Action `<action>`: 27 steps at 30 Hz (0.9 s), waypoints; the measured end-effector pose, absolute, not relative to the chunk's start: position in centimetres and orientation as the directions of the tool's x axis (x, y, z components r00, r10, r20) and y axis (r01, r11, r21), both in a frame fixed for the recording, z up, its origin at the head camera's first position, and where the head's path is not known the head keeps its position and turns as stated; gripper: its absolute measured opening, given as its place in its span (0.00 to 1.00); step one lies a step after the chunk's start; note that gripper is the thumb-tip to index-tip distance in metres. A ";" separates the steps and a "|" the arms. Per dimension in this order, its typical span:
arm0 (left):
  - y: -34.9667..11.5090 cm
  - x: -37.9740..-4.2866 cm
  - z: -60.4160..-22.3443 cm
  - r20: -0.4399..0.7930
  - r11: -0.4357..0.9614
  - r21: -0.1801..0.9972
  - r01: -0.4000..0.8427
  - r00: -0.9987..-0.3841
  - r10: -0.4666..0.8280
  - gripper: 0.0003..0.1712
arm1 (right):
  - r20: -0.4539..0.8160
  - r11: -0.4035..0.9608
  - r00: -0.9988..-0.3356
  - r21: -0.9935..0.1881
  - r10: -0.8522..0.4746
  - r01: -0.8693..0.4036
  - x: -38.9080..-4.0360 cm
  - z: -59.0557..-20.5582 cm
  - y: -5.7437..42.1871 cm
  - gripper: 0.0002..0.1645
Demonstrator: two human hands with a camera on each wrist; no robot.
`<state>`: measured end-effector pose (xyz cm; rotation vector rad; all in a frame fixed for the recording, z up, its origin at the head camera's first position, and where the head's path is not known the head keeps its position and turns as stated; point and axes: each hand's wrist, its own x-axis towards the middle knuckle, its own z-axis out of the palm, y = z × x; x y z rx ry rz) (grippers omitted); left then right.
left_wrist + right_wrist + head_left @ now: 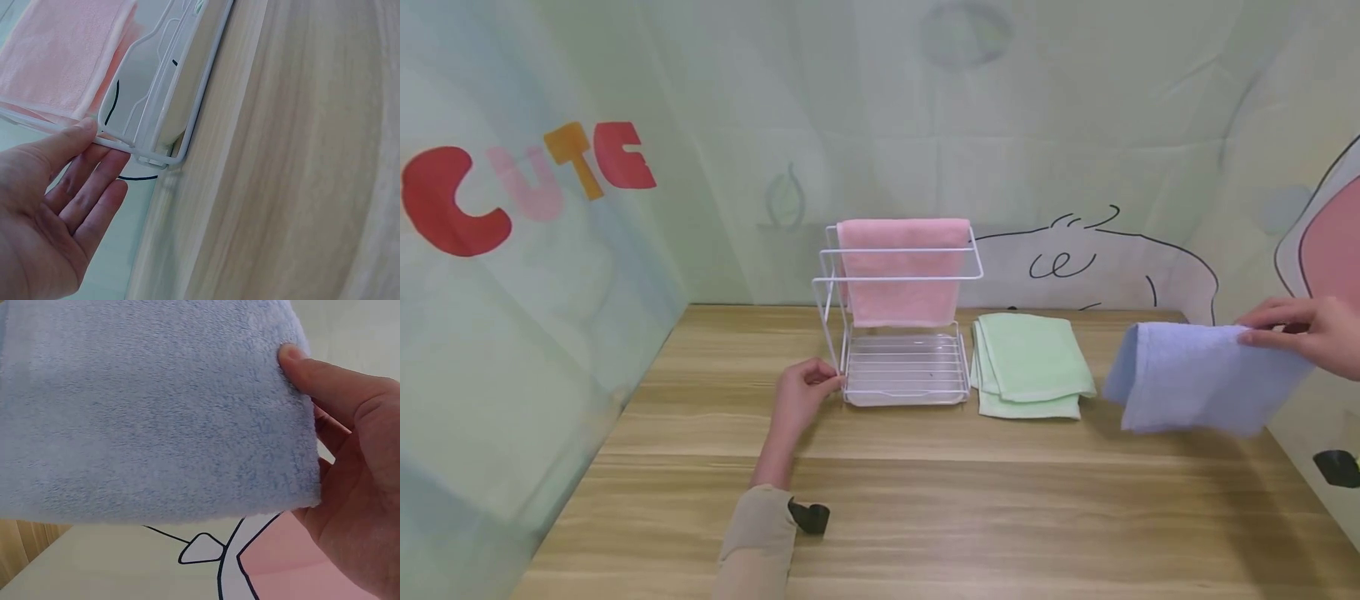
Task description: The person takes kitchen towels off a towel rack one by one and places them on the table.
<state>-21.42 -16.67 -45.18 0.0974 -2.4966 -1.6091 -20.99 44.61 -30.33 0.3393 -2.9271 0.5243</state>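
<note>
A white wire rack [897, 278] with a clear tray [910, 398] in its base stands on the table. Over its rear bar hangs a pink towel [902, 287]. My left hand [805, 390] pinches the rack's front left upright near the bottom; the left wrist view shows thumb and fingertips on the white wire [112, 142]. At the right, my right hand [1311, 333] pinches a folded light-blue towel [1206, 379] by its edge, holding it above the table. In the right wrist view the thumb lies on the face of the blue towel [156, 412], with fingers behind it.
A folded light-green towel [1037, 362] lies on the wooden table [880, 500] just right of the rack. Printed fabric walls [737, 167] stand behind the table and at both sides.
</note>
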 end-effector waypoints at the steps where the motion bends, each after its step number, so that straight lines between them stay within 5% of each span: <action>1: -16.7 -21.4 -45.2 0.106 0.412 0.910 0.037 -0.984 -0.146 0.08 | 0.166 0.917 -0.965 -0.313 -0.203 -0.246 -21.1 -30.5 44.6 0.08; 9: -16.8 -21.3 -45.1 0.114 0.412 0.910 0.044 -0.983 -0.146 0.09 | -0.022 0.933 -0.965 -0.262 -0.261 -0.246 -22.4 -32.3 44.1 0.12; 16: -16.7 -21.3 -45.3 0.106 0.427 0.904 0.032 -0.983 -0.151 0.09 | -0.021 0.936 -0.970 -0.268 -0.243 -0.228 -24.2 -33.4 43.5 0.18; 27: -16.5 -21.2 -45.0 0.095 0.421 0.907 0.022 -0.984 -0.152 0.09 | 0.104 0.908 -0.970 -0.342 -0.218 -0.241 -26.9 -35.4 43.0 0.15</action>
